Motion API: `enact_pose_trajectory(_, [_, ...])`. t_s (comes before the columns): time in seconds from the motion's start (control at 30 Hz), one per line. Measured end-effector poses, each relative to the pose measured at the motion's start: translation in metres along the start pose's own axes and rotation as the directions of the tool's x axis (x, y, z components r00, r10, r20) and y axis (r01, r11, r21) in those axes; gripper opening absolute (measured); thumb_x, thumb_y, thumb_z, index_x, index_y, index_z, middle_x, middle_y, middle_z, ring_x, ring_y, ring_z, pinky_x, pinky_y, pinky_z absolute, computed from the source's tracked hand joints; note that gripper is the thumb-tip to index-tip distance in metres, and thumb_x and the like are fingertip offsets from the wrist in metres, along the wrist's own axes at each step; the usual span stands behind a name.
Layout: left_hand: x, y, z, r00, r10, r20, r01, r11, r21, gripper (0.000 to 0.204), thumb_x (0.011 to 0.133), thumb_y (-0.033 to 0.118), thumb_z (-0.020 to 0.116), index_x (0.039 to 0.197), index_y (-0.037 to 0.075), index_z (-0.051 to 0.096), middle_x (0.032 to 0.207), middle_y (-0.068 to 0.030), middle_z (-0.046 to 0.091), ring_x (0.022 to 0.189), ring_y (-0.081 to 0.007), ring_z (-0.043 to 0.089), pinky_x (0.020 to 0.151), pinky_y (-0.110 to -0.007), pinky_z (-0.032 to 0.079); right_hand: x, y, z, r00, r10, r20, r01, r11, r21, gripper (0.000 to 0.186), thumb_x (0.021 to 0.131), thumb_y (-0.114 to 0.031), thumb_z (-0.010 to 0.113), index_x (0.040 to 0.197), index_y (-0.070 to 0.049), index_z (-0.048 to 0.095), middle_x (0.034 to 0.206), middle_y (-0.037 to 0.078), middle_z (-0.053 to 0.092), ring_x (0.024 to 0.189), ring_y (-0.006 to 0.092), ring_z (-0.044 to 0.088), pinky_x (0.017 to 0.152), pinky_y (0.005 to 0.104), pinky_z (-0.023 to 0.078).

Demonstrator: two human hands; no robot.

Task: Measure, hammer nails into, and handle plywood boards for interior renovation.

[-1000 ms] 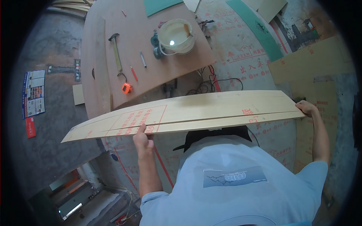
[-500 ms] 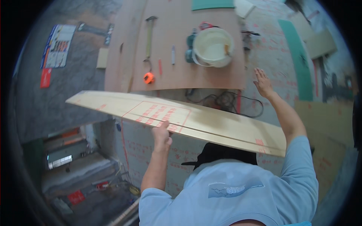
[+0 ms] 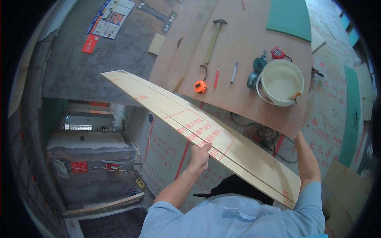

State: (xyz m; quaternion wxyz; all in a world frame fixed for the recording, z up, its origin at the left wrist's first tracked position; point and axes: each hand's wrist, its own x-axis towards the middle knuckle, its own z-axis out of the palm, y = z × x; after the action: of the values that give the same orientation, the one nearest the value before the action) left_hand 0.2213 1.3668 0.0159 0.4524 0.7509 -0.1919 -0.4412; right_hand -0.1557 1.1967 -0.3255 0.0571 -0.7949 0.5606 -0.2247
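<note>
A long, pale wooden board [image 3: 246, 156] with red print slants across the front of me, its left end farther away. A dark line runs lengthwise along its near part. My left hand [image 3: 199, 157] is closed around the board's near edge, about midway along. My right hand [image 3: 299, 138] is at the near right corner of the plywood worktable [image 3: 238, 104], its fingers mostly hidden there. The board's right end lies beside my right forearm.
On the worktable are a hammer [image 3: 214, 41], an orange tape measure [image 3: 200, 86], a red pencil [image 3: 216, 77], a marker [image 3: 234, 71], a teal tool [image 3: 257, 70], a red tape measure [image 3: 278, 52] and a white bucket [image 3: 282, 82]. A dark cable [image 3: 262, 135] lies coiled on the floor.
My right hand has come down from the table's right side to its near corner. The view has turned, and the board slants more steeply. My left hand still grips it.
</note>
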Motion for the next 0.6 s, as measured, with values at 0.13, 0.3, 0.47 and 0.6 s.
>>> enact_pose_trajectory(0.13, [-0.002,-0.004,0.003,1.000,-0.020,0.006,0.020,1.000,0.018,0.030,0.093,0.000,0.060,0.118,-0.016,0.058,0.110,-0.0215,0.068,0.094,-0.0257,0.070,0.078,-0.035,0.057,-0.009,0.012,0.022,0.998,-0.043,-0.035,0.045,0.997,0.064,0.052,0.095,-0.022,0.050,0.144,-0.006,0.047,0.148,0.014,0.047,0.136,0.0386,0.041,0.112,0.0543,0.032])
enact_pose_trajectory(0.3, [-0.006,0.009,0.005,0.997,-0.068,-0.023,0.069,0.995,0.078,0.032,0.092,0.003,0.062,0.118,-0.015,0.058,0.106,-0.0206,0.069,0.086,-0.0251,0.071,0.071,-0.035,0.057,-0.028,0.017,0.055,0.996,-0.080,-0.041,0.084,0.989,0.125,0.050,0.095,-0.023,0.050,0.142,-0.007,0.049,0.147,0.014,0.048,0.134,0.0391,0.043,0.111,0.0550,0.033])
enact_pose_trajectory(0.47, [0.004,0.010,0.015,0.999,-0.033,0.003,0.033,0.998,0.048,0.032,0.092,0.004,0.062,0.118,-0.015,0.059,0.103,-0.0200,0.069,0.081,-0.0239,0.070,0.068,-0.035,0.057,-0.042,0.029,0.072,0.998,-0.061,-0.032,0.065,0.986,0.152,0.048,0.095,-0.024,0.051,0.140,-0.007,0.051,0.146,0.015,0.049,0.133,0.0397,0.044,0.110,0.0557,0.034])
enact_pose_trajectory(0.6, [0.013,-0.002,0.002,0.997,0.056,0.056,-0.055,0.998,-0.018,0.036,0.093,-0.001,0.058,0.128,-0.008,0.054,0.117,-0.0162,0.065,0.098,-0.0253,0.067,0.079,-0.038,0.059,-0.096,-0.044,0.104,0.994,0.035,-0.105,-0.019,0.989,0.149,0.047,0.095,-0.025,0.051,0.139,-0.007,0.052,0.145,0.015,0.049,0.131,0.0401,0.046,0.110,0.0563,0.035])
